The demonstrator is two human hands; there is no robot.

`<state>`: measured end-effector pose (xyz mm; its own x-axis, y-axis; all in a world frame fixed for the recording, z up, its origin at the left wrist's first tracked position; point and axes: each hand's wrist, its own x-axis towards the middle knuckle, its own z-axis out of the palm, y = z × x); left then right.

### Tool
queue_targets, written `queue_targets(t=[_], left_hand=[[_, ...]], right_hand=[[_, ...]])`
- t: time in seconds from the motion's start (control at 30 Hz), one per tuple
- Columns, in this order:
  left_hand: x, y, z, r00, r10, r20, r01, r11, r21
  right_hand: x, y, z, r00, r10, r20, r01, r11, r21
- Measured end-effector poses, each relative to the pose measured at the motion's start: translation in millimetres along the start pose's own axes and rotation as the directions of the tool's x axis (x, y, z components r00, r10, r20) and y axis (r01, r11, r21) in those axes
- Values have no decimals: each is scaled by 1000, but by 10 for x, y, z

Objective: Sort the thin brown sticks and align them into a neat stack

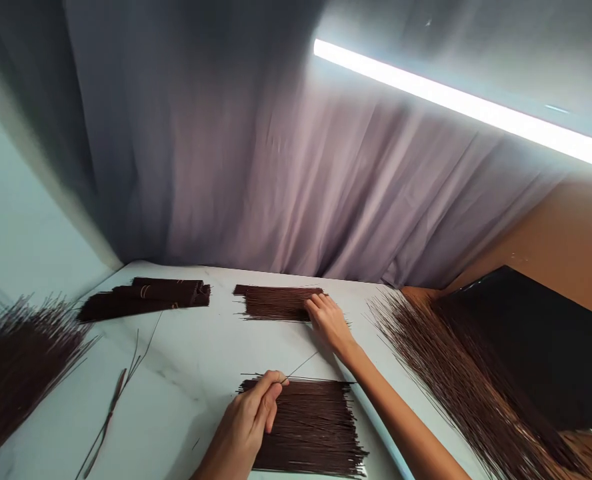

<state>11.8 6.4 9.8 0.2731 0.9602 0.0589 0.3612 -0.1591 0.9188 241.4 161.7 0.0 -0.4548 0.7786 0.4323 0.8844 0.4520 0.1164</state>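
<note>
My left hand [256, 407] is closed in a pinch on one thin dark stick [303, 363], which slants up to the right from the fingertips. Beneath and beside that hand lies a flat layer of dark brown thin sticks [311, 427], set side by side with uneven ends. My right hand [329, 320] reaches to the right end of a second, farther layer of brown sticks [276, 303]. Its fingers are curled down and pressed together at the sticks; what they grip is hidden.
Rolled dark bundles [146, 297] tied with thin bands lie at the back left of the white table [191, 360]. Loose stick piles spread at far left [21, 373] and right [451, 360]. A few tied strands [111, 413] lie at front left, a black panel [531, 347] at right.
</note>
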Motion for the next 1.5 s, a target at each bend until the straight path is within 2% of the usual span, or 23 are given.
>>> queue_targets(t=[0.13, 0.27, 0.37, 0.43, 0.53, 0.6, 0.67, 0.9, 1.1, 1.23, 1.37, 1.5], left_hand=[[15, 5, -24, 1000, -8, -2, 8, 991, -131], [0, -15, -36, 998, -37, -50, 28, 986, -162], [-8, 9, -50, 990, -139, -19, 132, 968, -211], [-5, 53, -53, 977, -207, 54, 214, 940, -265], [11, 110, -29, 967, -213, 139, 251, 888, -386], [28, 110, 2, 970, -206, 129, 242, 867, -435], [47, 76, 31, 976, -207, 73, 218, 871, -441], [94, -71, 77, 967, -255, 17, 225, 817, -532], [104, -3, 84, 958, -283, -54, 228, 857, -462], [121, 37, 68, 966, -241, -91, 186, 898, -400], [117, 7, 69, 970, -207, -128, 149, 921, -359], [89, -46, 88, 966, -222, -132, 167, 927, -335]], right_hand=[[-144, 118, -256, 994, 77, -83, -72, 996, 54], [-473, 131, -622, 973, 170, -157, -147, 978, 145], [-790, -152, -893, 916, 326, -233, -252, 921, 297], [-983, -466, -987, 888, 413, -201, -279, 833, 479], [-1174, -922, -944, 927, 353, -123, -206, 757, 620], [-1224, -1106, -843, 947, 296, -127, -156, 767, 622], [-1235, -1185, -753, 948, 289, -136, -148, 773, 617], [-1258, -1269, -691, 930, 334, -153, -148, 722, 675], [-1249, -1331, -655, 913, 383, -139, -182, 688, 703], [-1228, -1321, -674, 914, 385, -129, -187, 681, 708], [-1231, -1330, -715, 919, 385, -88, -212, 668, 713], [-1243, -1357, -705, 924, 368, -107, -185, 673, 716]])
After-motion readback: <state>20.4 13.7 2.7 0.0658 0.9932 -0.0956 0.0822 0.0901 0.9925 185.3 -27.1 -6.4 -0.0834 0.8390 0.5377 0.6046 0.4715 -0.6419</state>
